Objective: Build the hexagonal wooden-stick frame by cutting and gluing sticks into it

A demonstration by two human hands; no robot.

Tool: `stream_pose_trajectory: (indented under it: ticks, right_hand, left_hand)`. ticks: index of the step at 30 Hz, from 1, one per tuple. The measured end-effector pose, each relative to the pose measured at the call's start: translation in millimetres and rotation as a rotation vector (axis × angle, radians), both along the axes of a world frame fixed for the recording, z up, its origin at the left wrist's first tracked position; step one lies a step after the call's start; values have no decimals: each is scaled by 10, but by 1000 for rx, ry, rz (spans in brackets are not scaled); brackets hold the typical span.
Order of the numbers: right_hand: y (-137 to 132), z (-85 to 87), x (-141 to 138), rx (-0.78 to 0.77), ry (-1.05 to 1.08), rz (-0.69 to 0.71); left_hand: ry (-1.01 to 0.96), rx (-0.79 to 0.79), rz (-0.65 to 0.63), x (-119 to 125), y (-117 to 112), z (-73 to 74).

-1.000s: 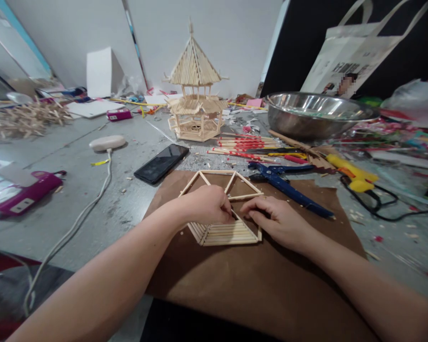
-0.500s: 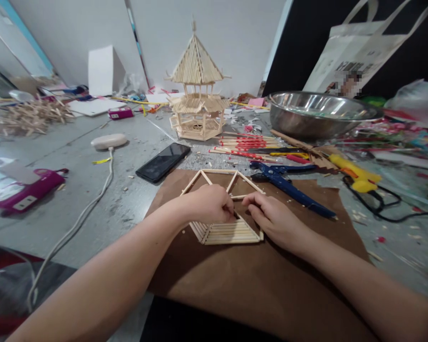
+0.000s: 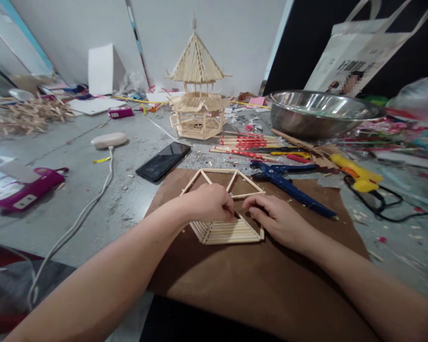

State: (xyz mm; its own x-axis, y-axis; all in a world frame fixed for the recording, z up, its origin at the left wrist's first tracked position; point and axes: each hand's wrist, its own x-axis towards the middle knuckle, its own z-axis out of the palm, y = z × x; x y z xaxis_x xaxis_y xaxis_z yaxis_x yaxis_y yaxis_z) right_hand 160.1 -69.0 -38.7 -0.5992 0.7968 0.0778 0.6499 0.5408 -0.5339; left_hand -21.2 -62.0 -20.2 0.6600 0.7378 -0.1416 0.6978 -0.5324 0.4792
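A flat hexagonal frame of wooden sticks (image 3: 231,232) lies on a sheet of brown paper (image 3: 214,275). Rows of sticks fill its near panel and part of the left one, while the far panels are bare outlines. My left hand (image 3: 214,203) is closed over the frame's middle, fingertips pressed down at the top of the near panel; whatever is in them is hidden. Just right of it, my right hand (image 3: 276,218) has its fingers curled toward the thumb at the frame's right side. I cannot make out anything in that grip.
Behind the paper stands a stick pagoda model (image 3: 199,85). Around it are a phone (image 3: 163,161), red-tipped sticks (image 3: 246,142), a blue cutter (image 3: 292,187), a yellow glue gun (image 3: 356,173) and a steel bowl (image 3: 306,118). A white cable (image 3: 92,204) runs along the left.
My right hand's fingers have shifted slightly, curling a little more beside the frame. My left hand stays in nearly the same place.
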Motion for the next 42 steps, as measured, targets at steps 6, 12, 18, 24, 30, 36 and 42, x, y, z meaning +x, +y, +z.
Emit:
stream_pose_trajectory:
  ticks: [6,12,18,24,30,36,42]
  right_hand:
    - [-4,-7,9,3,11,14]
    - [-13,-5,32,62,68,-22]
    - [184,101,301,381,33,-341]
    - [439,86,584,392,-391,-505]
    - [436,26,615,202,-575,-514]
    - [445,41,570,169,-538,-665]
    - [429,145,547,250,-273,-797]
  left_hand:
    - [26,-20,12,9,-11,19]
    - [-47,-120,39,-11,-5,20]
    - [-268,-127,191,-6,1,54]
    - [-560,-190,420,17,15,34]
    - [-849,-439,486,48,16,50]
    - [-1028,-426,573,44,24,43]
    - [-1195,-534,535,24,26,50]
